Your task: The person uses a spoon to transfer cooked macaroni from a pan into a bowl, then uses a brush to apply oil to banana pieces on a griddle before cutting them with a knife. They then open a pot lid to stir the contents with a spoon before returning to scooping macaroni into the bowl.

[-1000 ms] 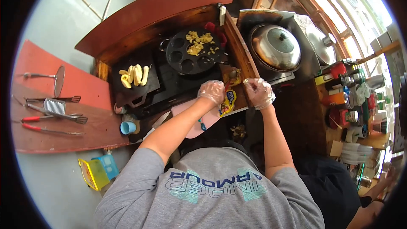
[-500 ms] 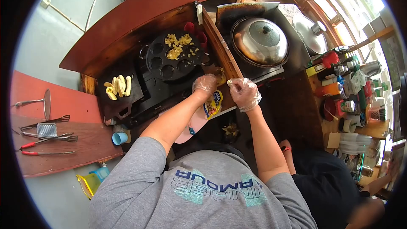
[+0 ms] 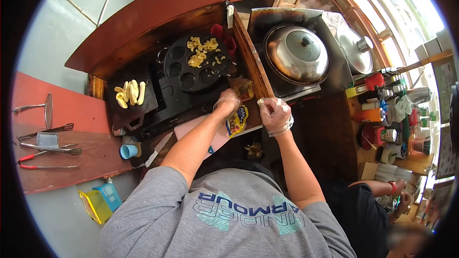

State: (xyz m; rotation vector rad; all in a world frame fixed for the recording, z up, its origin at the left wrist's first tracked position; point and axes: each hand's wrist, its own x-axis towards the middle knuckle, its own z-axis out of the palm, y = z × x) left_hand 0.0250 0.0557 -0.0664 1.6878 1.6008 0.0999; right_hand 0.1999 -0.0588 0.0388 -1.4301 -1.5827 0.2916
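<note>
My left hand (image 3: 228, 101), in a clear plastic glove, has curled fingers beside a small clear container (image 3: 246, 90) with something brownish-yellow in it. What those fingers hold, if anything, is hidden. A yellow and blue packet (image 3: 237, 121) lies just below that hand. My gloved right hand (image 3: 276, 115) is closed near the wooden divider (image 3: 258, 69); a small pale yellow bit (image 3: 260, 101) shows at its fingertips. Under my left forearm is a pink cutting board (image 3: 217, 136). Ahead, a black round-welled pan (image 3: 195, 84) carries chopped yellow pieces (image 3: 203, 51).
Peeled bananas (image 3: 130, 93) lie on a dark board at left. A knife (image 3: 158, 149) and a blue cup (image 3: 128, 151) are near the front edge. Right of the divider stands a lidded wok (image 3: 296, 55). A co-worker's hands (image 3: 404, 196) show at lower right.
My left hand has drawn back slightly from the container, uncovering more of it. The knife has come into view. The co-worker's arm has moved right. The view has shifted a little.
</note>
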